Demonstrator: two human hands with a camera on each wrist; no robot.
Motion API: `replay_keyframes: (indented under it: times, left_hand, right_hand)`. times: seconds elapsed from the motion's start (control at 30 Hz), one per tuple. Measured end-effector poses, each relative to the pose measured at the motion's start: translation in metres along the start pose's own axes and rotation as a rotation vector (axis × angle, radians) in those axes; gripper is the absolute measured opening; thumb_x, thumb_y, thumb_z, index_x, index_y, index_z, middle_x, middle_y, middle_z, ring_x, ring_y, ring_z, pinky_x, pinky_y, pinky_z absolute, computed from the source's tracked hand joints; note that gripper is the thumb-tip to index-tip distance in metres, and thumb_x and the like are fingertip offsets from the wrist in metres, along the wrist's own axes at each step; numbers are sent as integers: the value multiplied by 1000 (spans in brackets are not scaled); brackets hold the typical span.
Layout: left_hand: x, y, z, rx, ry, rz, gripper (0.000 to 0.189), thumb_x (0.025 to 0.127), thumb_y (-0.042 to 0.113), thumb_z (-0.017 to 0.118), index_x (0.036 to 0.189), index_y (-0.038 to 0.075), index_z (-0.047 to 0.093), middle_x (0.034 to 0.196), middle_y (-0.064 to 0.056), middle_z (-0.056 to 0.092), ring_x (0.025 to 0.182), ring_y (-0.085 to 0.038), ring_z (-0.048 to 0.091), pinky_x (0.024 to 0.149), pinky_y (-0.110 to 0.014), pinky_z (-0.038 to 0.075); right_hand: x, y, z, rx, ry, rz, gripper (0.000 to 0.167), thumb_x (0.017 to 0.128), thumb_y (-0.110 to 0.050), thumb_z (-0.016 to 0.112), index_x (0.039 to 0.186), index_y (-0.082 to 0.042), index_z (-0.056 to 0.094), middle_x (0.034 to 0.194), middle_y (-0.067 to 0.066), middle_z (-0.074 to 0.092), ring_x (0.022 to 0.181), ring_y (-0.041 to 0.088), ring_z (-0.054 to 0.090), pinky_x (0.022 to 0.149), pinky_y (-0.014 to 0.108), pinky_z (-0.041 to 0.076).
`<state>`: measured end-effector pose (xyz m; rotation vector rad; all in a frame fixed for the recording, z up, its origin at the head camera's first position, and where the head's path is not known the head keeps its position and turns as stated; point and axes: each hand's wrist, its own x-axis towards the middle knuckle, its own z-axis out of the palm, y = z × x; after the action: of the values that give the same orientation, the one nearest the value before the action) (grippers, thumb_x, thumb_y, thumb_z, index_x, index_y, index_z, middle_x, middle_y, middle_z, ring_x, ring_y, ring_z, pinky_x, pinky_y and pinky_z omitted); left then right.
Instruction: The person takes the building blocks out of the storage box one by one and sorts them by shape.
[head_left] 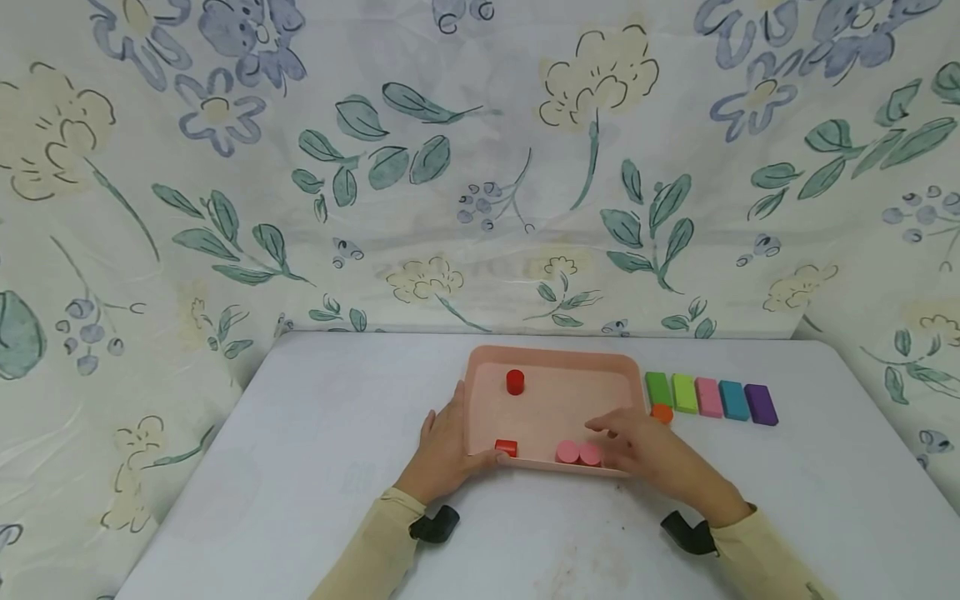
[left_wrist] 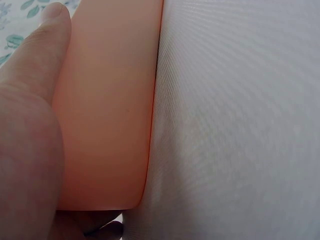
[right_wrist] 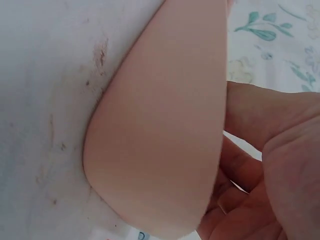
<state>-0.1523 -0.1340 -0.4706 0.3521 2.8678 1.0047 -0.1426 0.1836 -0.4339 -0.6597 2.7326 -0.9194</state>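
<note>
A shallow peach tray (head_left: 555, 358) lies on the white table. My left hand (head_left: 442, 454) rests at its front left corner, fingers straight along the left side and thumb on the front rim, beside a red cylinder (head_left: 506, 448) lying on its side. Another red cylinder (head_left: 515, 382) stands upright farther back in the tray. Two pink cylinders (head_left: 567, 452) (head_left: 591, 454) sit side by side at the front wall. My right hand (head_left: 660, 454) reaches over the front right corner, fingers loosely bent close to the pink pair. I see nothing held in it; the wrist view shows mostly the tray's outer wall (right_wrist: 160, 115).
Right of the tray stands a row of flat blocks: green (head_left: 658, 389), lime (head_left: 684, 393), pink (head_left: 708, 397), blue (head_left: 734, 400) and purple (head_left: 761, 404). An orange cylinder (head_left: 662, 413) lies between tray and blocks, partly behind my right hand. Floral cloth (head_left: 510, 250) hangs behind the table.
</note>
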Motion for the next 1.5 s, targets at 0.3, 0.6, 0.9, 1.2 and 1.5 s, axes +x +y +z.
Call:
replay_keyframes:
  times: [0.3,0.6,0.9,1.2,1.5]
  left_hand:
    - [-2,1,-1,-11,-8,-9,125,77,62,76,160,1,6,164,-14,25,150,-33,24,119,-64,4]
    - [-1,1,0,-7,2,6,124,77,60,77,160,0,7,164,-15,25,150,-34,24,118,-66,6]
    - [-1,2,0,-40,7,0,124,77,63,75,161,4,7,165,-11,25,150,-31,24,118,-66,3]
    - [-1,2,0,-31,0,-7,124,77,61,76,161,3,7,165,-13,25,150,-32,24,118,-65,3]
    - [-1,1,0,-22,-2,-7,123,78,60,76,161,2,6,165,-14,23,150,-33,23,118,-65,4]
  right_hand:
    - [3,2,1,30,-30,-24,39,90,-17,77,128,-14,69,116,-2,68,100,17,65,87,35,58]
    - [9,8,3,45,-82,-31,38,90,-14,76,128,-15,70,114,-7,69,99,13,63,88,34,57]
    - [10,7,2,26,-106,-62,35,91,-12,75,125,-14,71,116,-4,68,103,15,62,91,37,56]
    - [10,9,6,19,-101,-42,35,90,-11,76,124,-13,71,117,-2,69,102,16,64,92,38,56]
    - [11,9,6,37,-120,-17,35,89,-12,77,123,-12,71,114,-2,70,99,15,66,90,38,57]
